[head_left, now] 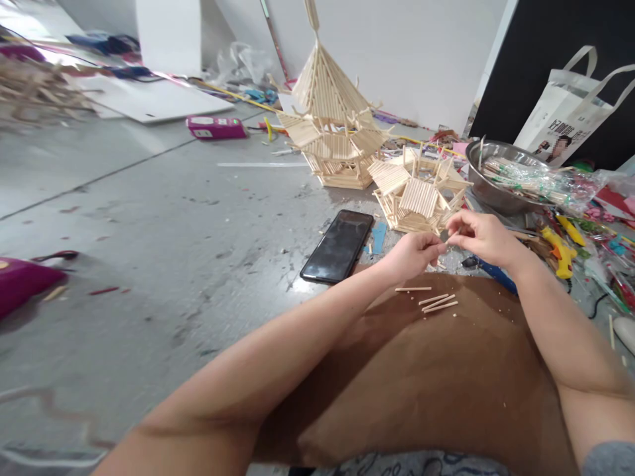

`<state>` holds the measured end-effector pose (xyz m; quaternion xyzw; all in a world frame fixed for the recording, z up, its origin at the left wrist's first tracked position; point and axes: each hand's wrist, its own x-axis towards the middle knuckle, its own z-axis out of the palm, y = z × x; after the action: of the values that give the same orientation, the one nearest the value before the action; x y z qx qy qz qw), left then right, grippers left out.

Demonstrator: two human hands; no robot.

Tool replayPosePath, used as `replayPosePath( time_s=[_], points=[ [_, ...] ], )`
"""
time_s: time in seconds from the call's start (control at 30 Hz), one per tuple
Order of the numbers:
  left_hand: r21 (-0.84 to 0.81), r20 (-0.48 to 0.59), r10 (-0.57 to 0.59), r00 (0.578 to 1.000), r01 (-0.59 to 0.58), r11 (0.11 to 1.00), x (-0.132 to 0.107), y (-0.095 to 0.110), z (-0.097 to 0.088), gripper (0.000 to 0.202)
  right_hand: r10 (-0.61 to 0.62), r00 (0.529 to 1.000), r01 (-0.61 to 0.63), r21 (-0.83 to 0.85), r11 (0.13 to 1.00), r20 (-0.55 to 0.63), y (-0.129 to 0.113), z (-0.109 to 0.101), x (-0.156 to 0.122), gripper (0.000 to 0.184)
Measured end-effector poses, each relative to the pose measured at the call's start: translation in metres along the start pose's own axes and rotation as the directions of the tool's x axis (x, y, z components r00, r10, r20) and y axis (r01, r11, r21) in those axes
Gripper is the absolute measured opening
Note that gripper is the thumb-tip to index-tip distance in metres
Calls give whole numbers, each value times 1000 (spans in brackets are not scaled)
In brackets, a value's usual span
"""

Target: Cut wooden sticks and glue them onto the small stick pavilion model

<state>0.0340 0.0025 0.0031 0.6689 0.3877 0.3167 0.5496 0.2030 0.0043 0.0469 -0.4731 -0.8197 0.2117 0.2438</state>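
My left hand (414,254) and my right hand (480,237) meet in front of me, fingertips pinched together on a small wooden stick piece (445,244). Several short cut sticks (432,301) lie on the brown surface (436,383) just below my hands. A small stick-built house model (417,195) stands directly beyond my hands. Farther back rises a taller stick pagoda (330,112).
A black phone (338,246) lies face up left of my hands. A metal bowl (483,188) holding sticks in plastic sits at right, beside a yellow glue gun (560,251) and a white tote bag (565,119). A pink box (215,127) lies far left on the grey floor.
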Motion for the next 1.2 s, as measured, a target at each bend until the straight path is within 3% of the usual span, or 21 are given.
replayPosePath(
  time_s=[0.13, 0.27, 0.5, 0.9, 1.03, 1.2],
  points=[
    [-302, -190, -53, 980, -7, 953, 15, -13, 8, 29, 20, 933, -33, -30, 999, -358, 19, 4, 8, 23],
    [-488, -270, -114, 956, -34, 872, 32, -22, 13, 25, 17, 883, -63, -83, 995, -469, 35, 10, 16, 17],
    [-627, -208, -136, 969, -25, 779, 40, -22, 14, 17, 14, 893, -63, -96, 993, -449, 36, 19, 21, 13],
    [-628, -187, -148, 971, -2, 778, 45, -25, 2, 26, -36, 899, -19, -121, 992, -436, 38, 24, 18, 11],
    [-631, -182, -134, 974, -11, 776, 46, -25, 1, 26, -118, 903, 34, -206, 978, -413, 36, 24, 21, 16],
    [-631, -187, -133, 973, -16, 776, 48, -25, 0, 27, -161, 929, 9, -414, 910, -333, 30, 26, 23, 37]
  ],
)
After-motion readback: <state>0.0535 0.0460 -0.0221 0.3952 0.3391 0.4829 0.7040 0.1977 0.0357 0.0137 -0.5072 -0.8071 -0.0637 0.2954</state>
